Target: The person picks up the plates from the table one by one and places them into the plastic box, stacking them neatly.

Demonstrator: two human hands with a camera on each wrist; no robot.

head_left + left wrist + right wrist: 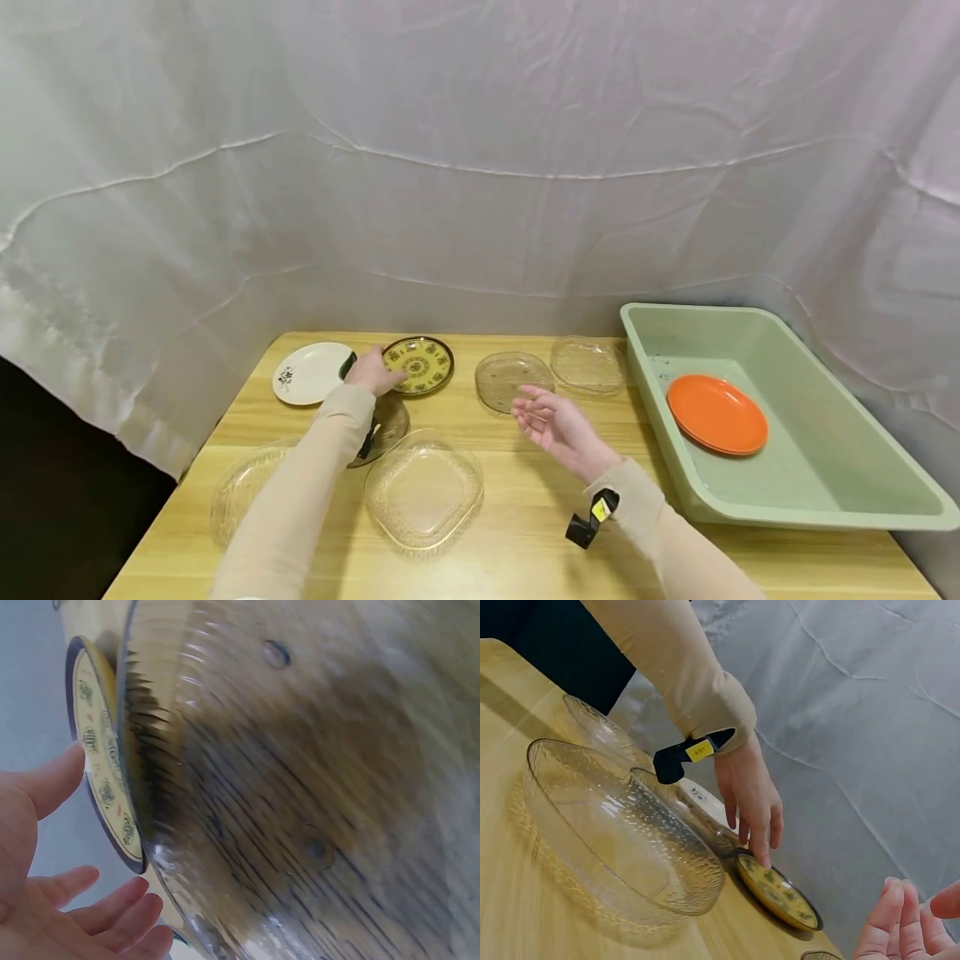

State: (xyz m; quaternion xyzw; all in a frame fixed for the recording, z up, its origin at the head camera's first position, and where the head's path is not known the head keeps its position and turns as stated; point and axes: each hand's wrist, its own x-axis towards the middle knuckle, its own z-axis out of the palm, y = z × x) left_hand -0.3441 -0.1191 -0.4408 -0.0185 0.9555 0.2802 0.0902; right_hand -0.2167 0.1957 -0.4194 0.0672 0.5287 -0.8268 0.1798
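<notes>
A: Yellow plate (pixel 418 367) near the back edge of the tabletop (pixel 540 517). The grip?
B: Left hand (pixel 372 372) at its left rim, thumb and fingers apart, contact unclear; sleeve (pixel 300 500) partly hides a smoky plate (pixel 396 415).
A: Right hand (pixel 558 429)?
B: Loosely curled, holding nothing!

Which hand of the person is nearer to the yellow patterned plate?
Left. The left hand is at the left edge of the yellow patterned plate; the right hand is farther off to its right, near the brownish glass dish.
</notes>
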